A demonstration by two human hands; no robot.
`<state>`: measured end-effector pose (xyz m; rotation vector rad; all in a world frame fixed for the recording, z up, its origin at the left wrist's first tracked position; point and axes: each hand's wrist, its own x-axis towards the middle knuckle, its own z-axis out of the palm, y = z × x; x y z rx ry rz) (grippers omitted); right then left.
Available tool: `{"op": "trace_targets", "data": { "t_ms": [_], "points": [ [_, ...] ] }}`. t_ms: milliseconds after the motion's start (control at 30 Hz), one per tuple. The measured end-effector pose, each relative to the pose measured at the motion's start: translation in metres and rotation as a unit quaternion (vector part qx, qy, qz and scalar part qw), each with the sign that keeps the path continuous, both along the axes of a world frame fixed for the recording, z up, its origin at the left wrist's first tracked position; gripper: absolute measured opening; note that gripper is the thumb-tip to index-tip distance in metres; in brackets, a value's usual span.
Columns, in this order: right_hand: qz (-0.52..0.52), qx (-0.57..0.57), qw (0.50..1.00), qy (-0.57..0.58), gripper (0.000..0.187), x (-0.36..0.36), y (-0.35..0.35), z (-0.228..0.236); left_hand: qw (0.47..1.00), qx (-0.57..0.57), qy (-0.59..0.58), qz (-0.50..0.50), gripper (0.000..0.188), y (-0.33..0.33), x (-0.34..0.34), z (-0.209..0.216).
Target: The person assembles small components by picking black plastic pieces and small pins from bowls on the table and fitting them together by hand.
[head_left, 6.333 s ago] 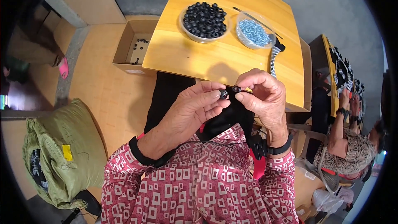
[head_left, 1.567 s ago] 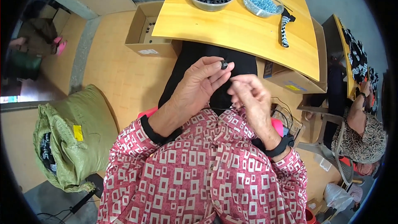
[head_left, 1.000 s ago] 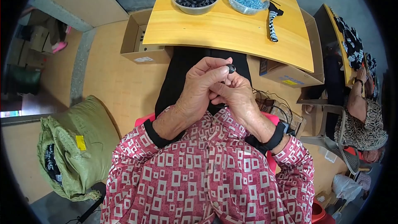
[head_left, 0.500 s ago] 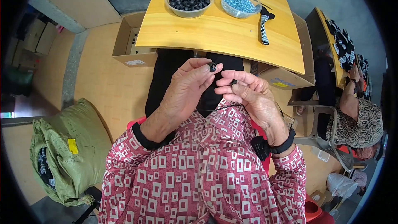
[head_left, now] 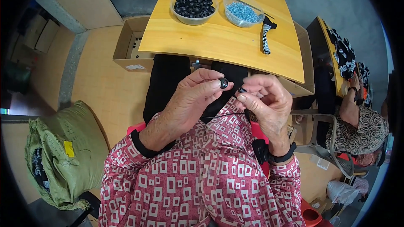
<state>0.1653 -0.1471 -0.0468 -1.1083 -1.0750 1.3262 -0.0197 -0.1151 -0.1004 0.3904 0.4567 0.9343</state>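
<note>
Between thumb and index finger, my left hand pinches a round black bead whose hole shows. A short gap to the right, my right hand is pinched around a small dark piece, too small to name. A thin black cord runs below both hands, across my shirt toward the right hand. On the table beyond, a clear bowl is heaped with black beads. To its right stands a clear bowl with small blue beads.
The yellow wooden table has a striped black-and-white fabric piece and a thin dark stick at its far right. Open cardboard boxes flank it. A green sack leans at left. A person sits at another table on the right.
Both hands have shifted slightly right and nearer my body. The right thumb and fingers have turned, bringing the small dark piece up facing the bead. The left hand keeps its bead.
</note>
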Motion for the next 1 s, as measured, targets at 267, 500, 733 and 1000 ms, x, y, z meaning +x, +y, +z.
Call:
{"op": "trace_targets", "data": {
  "t_ms": [267, 500, 733, 1000],
  "points": [
    [0.002, 0.071, 0.991, -0.114, 0.017, -0.022, 0.001, -0.008, 0.999, -0.025, -0.024, -0.032, 0.024, -0.003, -0.017, 0.002],
    [-0.007, 0.08, 0.987, -0.136, 0.018, -0.031, -0.003, -0.02, 1.0, -0.021, -0.011, -0.012, 0.026, -0.009, -0.025, -0.006],
    [-0.019, 0.159, 0.961, -0.224, 0.018, -0.033, -0.005, -0.032, 0.999, -0.03, -0.006, -0.029, 0.024, -0.01, -0.028, -0.006],
    [-0.014, 0.077, 0.989, -0.129, 0.017, -0.035, -0.004, -0.028, 0.999, -0.024, 0.003, -0.026, 0.023, -0.01, -0.027, -0.013]
  ]
}}
